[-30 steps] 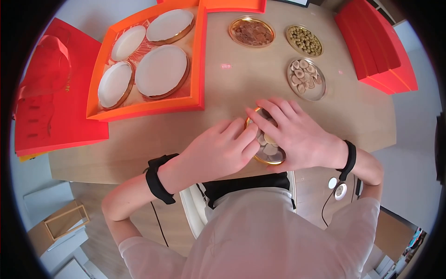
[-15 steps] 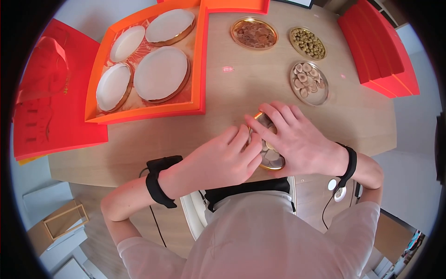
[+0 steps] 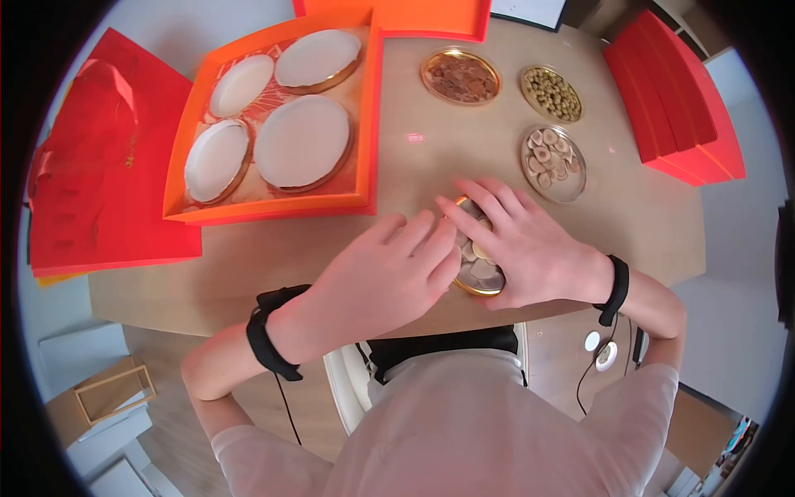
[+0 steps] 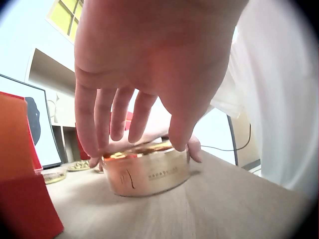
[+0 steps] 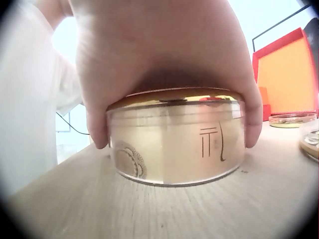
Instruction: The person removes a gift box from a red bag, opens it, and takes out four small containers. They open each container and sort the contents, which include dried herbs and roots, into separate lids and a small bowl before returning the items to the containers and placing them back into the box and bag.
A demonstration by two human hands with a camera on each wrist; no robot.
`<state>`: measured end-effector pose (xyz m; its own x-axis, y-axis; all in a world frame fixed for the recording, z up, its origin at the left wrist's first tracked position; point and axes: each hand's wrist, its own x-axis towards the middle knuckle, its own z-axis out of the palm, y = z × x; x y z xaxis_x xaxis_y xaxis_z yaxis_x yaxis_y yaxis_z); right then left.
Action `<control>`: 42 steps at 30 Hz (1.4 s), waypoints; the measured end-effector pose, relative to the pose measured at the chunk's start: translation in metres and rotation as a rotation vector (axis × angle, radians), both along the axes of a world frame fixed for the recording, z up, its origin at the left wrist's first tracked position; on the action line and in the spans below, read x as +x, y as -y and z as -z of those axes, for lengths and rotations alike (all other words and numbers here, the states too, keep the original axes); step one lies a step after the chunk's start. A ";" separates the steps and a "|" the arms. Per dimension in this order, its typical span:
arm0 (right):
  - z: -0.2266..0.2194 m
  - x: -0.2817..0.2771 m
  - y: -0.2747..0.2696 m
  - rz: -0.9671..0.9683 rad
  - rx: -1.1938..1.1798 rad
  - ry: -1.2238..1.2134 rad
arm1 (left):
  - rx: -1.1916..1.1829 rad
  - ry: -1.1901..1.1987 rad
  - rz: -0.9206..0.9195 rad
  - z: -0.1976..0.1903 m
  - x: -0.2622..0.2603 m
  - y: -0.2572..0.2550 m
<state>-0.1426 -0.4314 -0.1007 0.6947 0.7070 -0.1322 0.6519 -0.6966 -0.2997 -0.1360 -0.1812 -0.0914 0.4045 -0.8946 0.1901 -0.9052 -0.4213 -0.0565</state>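
Note:
A round canister [image 3: 479, 272] with a gold rim and pale flat slices showing in its top stands at the table's front edge. My right hand [image 3: 534, 253] spans it from above and grips it, thumb and fingers on opposite sides, as the right wrist view confirms. Its gold side wall [image 5: 174, 144] bears a dark printed character. Over the canister's left side hangs my left hand [image 3: 373, 269], fingers loosely bent. In the left wrist view its fingertips [image 4: 134, 134] point down right at the rim, and the printed wall [image 4: 147, 174] shows below.
An orange box [image 3: 373, 124] holding several white-topped round containers stands left, beside a red bag [image 3: 99, 190]. Beyond my hands are dishes of brown pieces [image 3: 461, 77], green buds [image 3: 551, 93] and pale slices [image 3: 551, 157]. Red boxes [image 3: 675, 103] stand at the right.
The head view has tilted, so the box and dishes sit lower in it. My left hand has drawn slightly left off the canister's top; the right hand keeps its grip.

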 end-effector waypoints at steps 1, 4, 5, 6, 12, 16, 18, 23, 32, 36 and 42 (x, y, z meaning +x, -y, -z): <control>-0.001 0.000 -0.001 0.004 -0.008 -0.011 | -0.022 -0.052 -0.030 -0.009 0.001 -0.008; -0.003 0.000 -0.003 0.010 -0.030 -0.034 | -0.126 -0.066 -0.152 -0.024 0.007 -0.036; -0.003 0.000 -0.003 0.010 -0.039 -0.035 | -0.169 -0.048 -0.196 -0.026 0.009 -0.044; -0.004 0.001 -0.003 0.012 -0.049 -0.037 | -0.189 -0.034 -0.241 -0.026 0.010 -0.052; -0.017 0.005 -0.007 0.011 -0.091 -0.063 | -0.199 -0.139 -0.327 -0.003 0.021 -0.077; -0.065 0.017 -0.011 0.021 -0.041 -0.034 | -0.157 -0.178 -0.283 0.001 0.025 -0.068; -0.094 0.031 -0.017 0.047 0.004 -0.005 | -0.142 -0.203 -0.258 0.000 0.028 -0.063; -0.133 0.118 -0.061 -0.009 0.157 0.153 | -0.115 -0.128 -0.159 -0.002 0.049 -0.056; -0.132 0.236 -0.208 -0.106 0.081 0.102 | -0.210 0.077 -0.177 -0.008 0.039 -0.098; -0.095 0.273 -0.248 -0.166 0.062 0.220 | -0.229 -0.011 -0.334 -0.014 0.036 -0.123; -0.056 0.299 -0.272 -0.160 0.042 0.322 | -0.148 -0.024 -0.404 -0.009 0.037 -0.150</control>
